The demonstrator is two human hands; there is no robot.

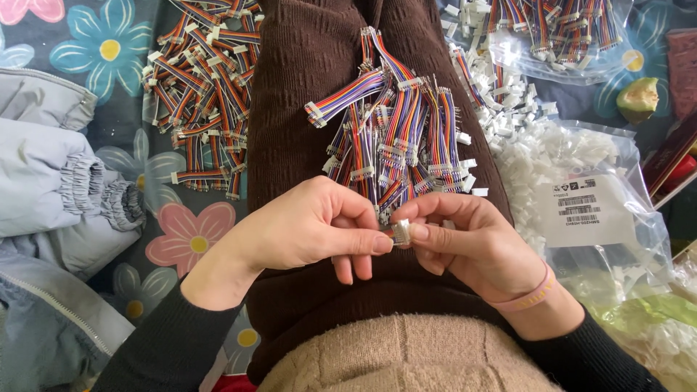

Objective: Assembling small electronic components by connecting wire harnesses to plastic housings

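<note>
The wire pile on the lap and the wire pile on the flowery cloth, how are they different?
The lap pile lies on brown fabric just above both hands; the cloth pile lies further off, on the left. The lap pile's wires mostly run one way, towards the hands; the cloth pile's criss-cross. Both are rainbow-striped wires with white plugs.

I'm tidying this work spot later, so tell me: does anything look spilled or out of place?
Yes. Loose white plastic connectors have spilled out beside the clear bag onto the flowered cloth. A half-eaten green fruit lies among the parts at the upper right, which looks odd.
</note>
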